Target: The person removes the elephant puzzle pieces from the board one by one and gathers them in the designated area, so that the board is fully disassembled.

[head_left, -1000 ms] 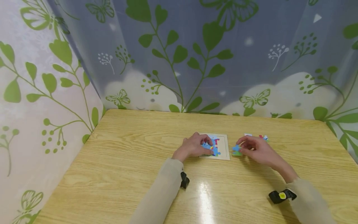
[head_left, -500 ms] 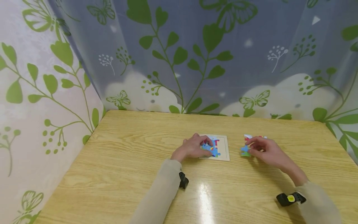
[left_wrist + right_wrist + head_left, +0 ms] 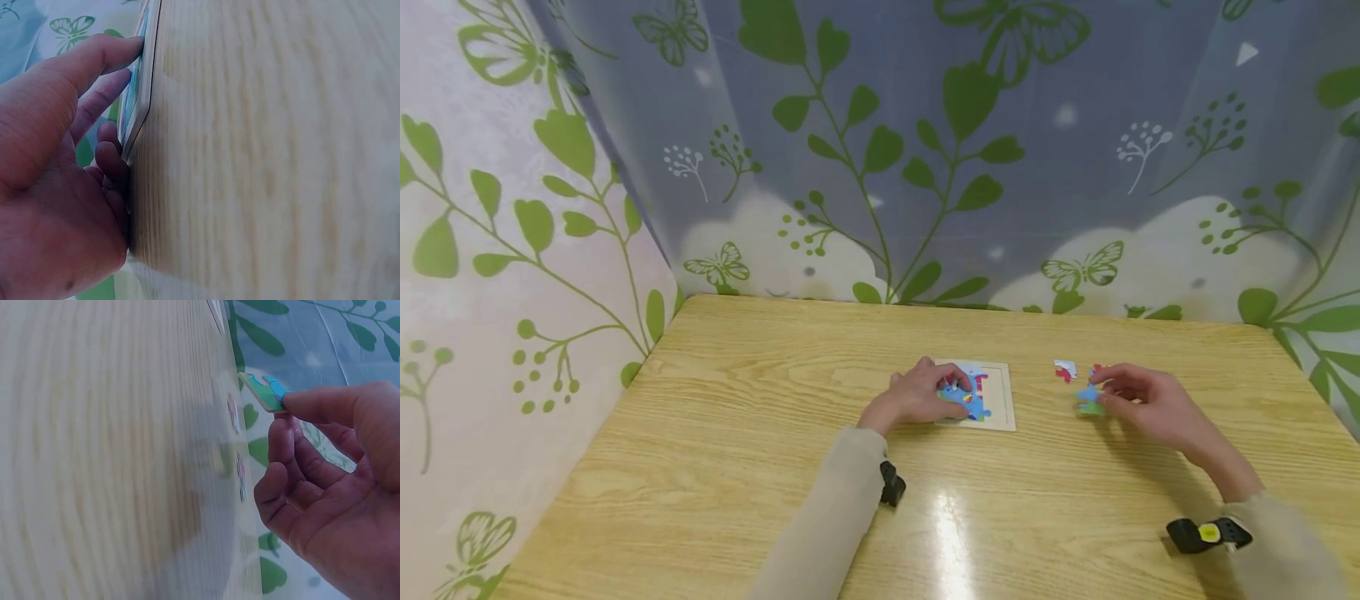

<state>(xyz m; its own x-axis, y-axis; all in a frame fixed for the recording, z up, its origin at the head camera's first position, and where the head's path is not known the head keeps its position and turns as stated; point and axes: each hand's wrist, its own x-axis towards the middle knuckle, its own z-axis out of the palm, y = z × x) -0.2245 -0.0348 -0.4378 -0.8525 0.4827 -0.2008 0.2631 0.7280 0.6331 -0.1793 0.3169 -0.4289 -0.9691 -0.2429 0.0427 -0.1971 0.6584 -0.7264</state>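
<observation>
The puzzle board [image 3: 1004, 404], a pale wooden frame partly filled with blue picture pieces, lies flat on the table. My left hand [image 3: 917, 393] rests on its left part, thumb and index tips touching the top and covering some of the picture. In the left wrist view, the other fingers sit bent by the board's edge [image 3: 147, 103]. My right hand [image 3: 1157, 408] pinches a blue and green puzzle piece [image 3: 1090, 401] between thumb and fingers, above the table right of the board. The right wrist view shows the piece [image 3: 267, 397] tilted, apart from the table.
A loose white and red puzzle piece [image 3: 1064, 370] lies right of the board. Another red piece [image 3: 1099, 369] is partly hidden behind my right hand. The wooden table [image 3: 760, 400] meets a leaf-patterned curtain [image 3: 880, 167] at the back.
My right hand has moved to the right, away from the board, with the blue and green puzzle piece. The white and red piece has come into fuller view. The left hand stays on the board.
</observation>
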